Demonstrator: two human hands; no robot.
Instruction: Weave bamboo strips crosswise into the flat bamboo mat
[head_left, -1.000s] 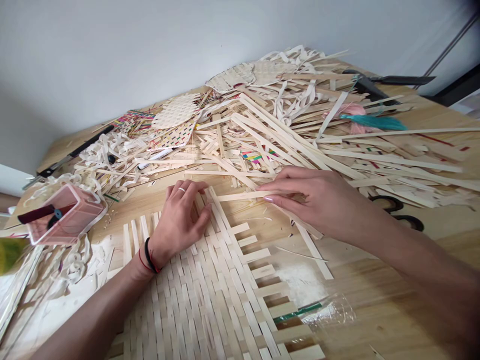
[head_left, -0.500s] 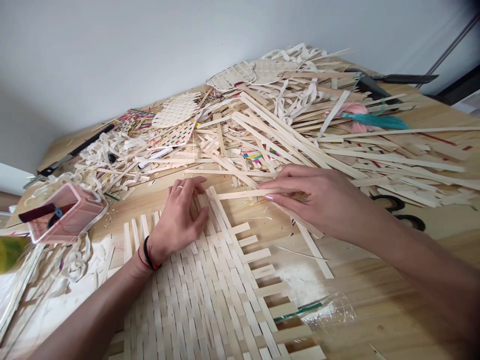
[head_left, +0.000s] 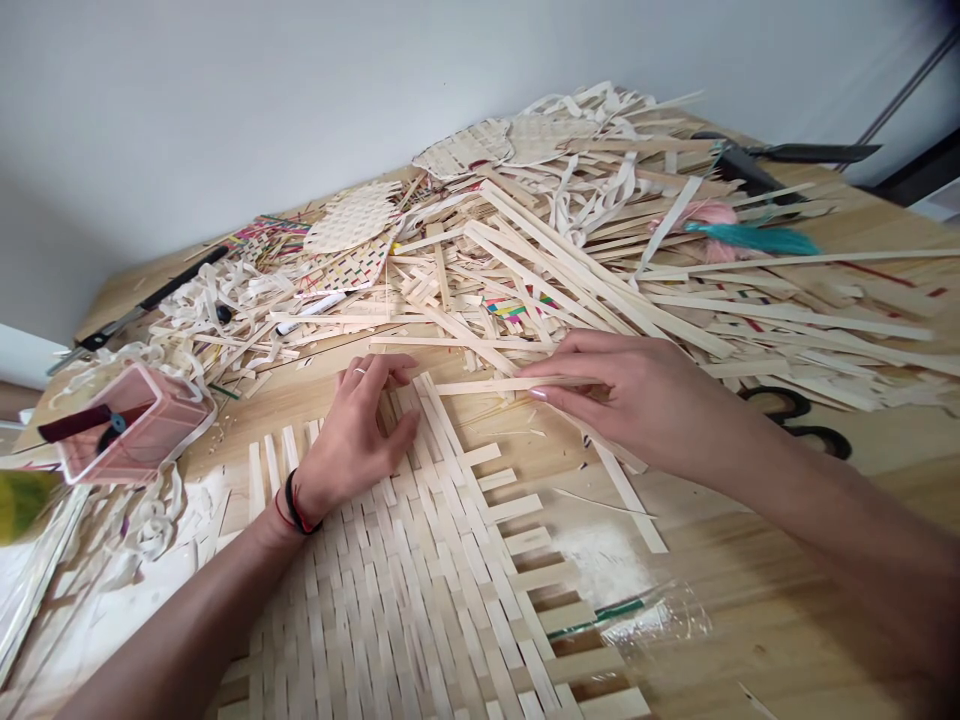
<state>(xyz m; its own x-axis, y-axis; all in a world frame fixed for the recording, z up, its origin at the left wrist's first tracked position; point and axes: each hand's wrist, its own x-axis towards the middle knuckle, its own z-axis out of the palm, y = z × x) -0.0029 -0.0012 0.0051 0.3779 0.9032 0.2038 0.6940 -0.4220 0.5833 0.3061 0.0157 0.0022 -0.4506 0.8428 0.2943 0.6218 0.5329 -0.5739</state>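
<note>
A woven mat of pale bamboo strips (head_left: pixel 390 610) lies flat on the wooden table, its loose strip ends sticking out along the sides. My left hand (head_left: pixel 358 435) rests on its top corner, fingers spread and curved over the strips, holding nothing. My right hand (head_left: pixel 622 395) pinches a long bamboo strip (head_left: pixel 480 386) between thumb and fingers. That strip lies level just above the mat's corner, and its far end points towards my left hand.
A large heap of loose bamboo strips (head_left: pixel 540 262) covers the table's back half, with small woven pieces (head_left: pixel 351 220) on it. A pink plastic box (head_left: pixel 135 425), a black-handled knife (head_left: pixel 150 300), black scissor handles (head_left: pixel 795 420), a teal tassel (head_left: pixel 754 238) and clear plastic (head_left: pixel 652 620) lie around.
My left hand's fingers have shifted slightly on the mat's corner. My right hand still pinches the strip, and the view has moved a little.
</note>
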